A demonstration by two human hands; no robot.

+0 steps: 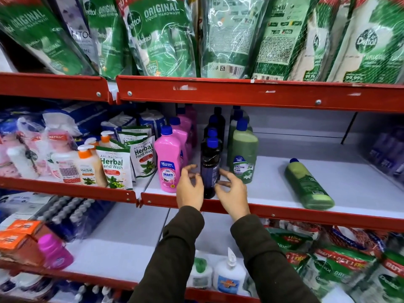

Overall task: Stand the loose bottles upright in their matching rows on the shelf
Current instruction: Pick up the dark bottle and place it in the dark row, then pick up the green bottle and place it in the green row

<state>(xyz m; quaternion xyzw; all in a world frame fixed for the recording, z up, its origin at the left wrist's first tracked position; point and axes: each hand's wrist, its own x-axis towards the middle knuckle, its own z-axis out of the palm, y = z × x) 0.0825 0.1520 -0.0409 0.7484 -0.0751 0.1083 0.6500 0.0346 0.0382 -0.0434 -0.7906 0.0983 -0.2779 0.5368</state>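
Your left hand (pixel 189 189) fingers curled loose beside dark bottle (pixel 210 169), right hand (pixel 232 189) likewise on other side; whether fingertips touched bottle, cannot tell. Bottle stood upright at frame centre, front of dark row, between pink row (pixel 168 158) and green row (pixel 241 154). Judged step: settling it. Next: lying green bottle (pixel 309 184), right of centre, needed lifting, standing before green row.

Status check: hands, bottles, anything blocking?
Both hands, left and right, open beside upright dark bottle. Green bottle lying loose, right. Nothing blocking.
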